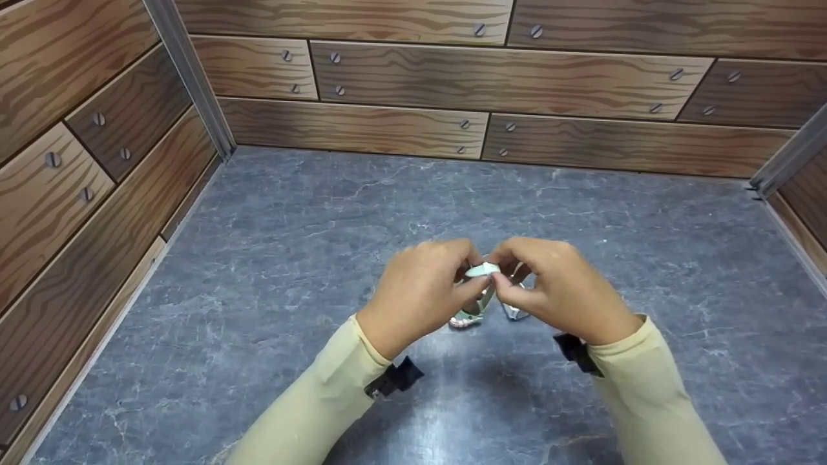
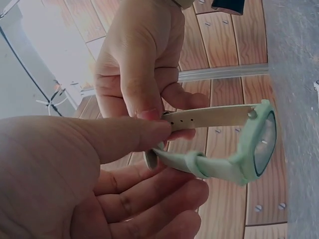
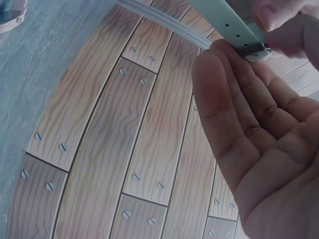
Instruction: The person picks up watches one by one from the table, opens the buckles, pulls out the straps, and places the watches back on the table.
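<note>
A mint-green wristwatch (image 2: 251,144) is held up between both hands, its strap bent into a loop and its dial turned toward the table. My left hand (image 1: 423,281) pinches the strap between thumb and fingers, close to where the ends meet. On the other side, my right hand (image 1: 552,284) grips the strap end by the dark metal buckle (image 3: 254,51). Small holes show along one strap half (image 2: 209,117), and a keeper loop (image 2: 196,164) sits on the other. From the head, the hands cover most of the watch.
Below the hands, a pale pinkish-silver band (image 1: 465,321) and a silvery piece (image 1: 515,312) lie on the grey marbled tabletop (image 1: 310,245), partly hidden. Wood-patterned walls (image 1: 400,77) close off the back and sides.
</note>
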The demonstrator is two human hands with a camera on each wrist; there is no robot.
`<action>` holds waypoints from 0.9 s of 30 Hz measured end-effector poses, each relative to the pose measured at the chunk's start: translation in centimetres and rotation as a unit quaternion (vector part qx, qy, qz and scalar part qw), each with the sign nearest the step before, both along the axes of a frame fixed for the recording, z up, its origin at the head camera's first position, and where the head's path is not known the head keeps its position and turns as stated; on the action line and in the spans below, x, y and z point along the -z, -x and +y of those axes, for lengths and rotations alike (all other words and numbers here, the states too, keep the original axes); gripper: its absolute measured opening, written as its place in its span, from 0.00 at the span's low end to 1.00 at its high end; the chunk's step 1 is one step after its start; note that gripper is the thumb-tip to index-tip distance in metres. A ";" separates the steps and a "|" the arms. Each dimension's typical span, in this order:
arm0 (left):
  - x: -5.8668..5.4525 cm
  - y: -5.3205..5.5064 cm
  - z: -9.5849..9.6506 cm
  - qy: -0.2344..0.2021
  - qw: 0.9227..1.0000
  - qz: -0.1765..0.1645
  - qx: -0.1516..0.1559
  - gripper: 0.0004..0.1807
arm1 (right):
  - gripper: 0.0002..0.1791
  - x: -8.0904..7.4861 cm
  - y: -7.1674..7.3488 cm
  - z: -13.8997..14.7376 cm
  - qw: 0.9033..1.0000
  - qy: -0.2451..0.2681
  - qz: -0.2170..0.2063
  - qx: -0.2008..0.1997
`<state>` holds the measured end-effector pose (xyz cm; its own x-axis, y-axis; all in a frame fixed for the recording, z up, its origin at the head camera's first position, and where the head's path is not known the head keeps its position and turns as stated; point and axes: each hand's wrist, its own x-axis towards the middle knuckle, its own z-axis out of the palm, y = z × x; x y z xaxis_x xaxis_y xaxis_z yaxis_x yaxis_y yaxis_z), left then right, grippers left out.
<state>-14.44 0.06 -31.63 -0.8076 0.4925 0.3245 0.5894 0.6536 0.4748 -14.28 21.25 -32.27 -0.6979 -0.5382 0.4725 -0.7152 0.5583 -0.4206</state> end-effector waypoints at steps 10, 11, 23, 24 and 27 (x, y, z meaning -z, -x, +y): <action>0.1 0.1 0.0 -0.012 1.000 0.022 0.009 0.10 | 0.10 -0.2 -0.2 -0.1 0.999 0.017 -0.022 0.015; 0.1 0.2 0.0 -0.013 1.000 0.024 0.009 0.10 | 0.10 -0.2 -0.3 -0.1 0.999 0.017 -0.024 0.015; 0.4 -0.3 0.5 -0.101 0.995 -0.025 0.004 0.05 | 0.12 0.0 -0.2 -0.4 0.999 0.032 0.011 -0.017; 0.4 -0.3 0.6 -0.105 0.994 -0.026 0.003 0.06 | 0.12 0.0 -0.2 -0.4 0.999 0.032 0.012 -0.018; 0.5 -0.3 0.8 -0.099 0.995 -0.029 0.005 0.08 | 0.12 0.1 -0.2 -0.3 0.999 0.027 0.012 -0.019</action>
<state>-14.14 0.82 -32.15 -0.8228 0.4318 0.3695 0.5638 0.5384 0.6262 -14.05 20.94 -32.40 -0.6650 -0.5376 0.5184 -0.7462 0.5069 -0.4315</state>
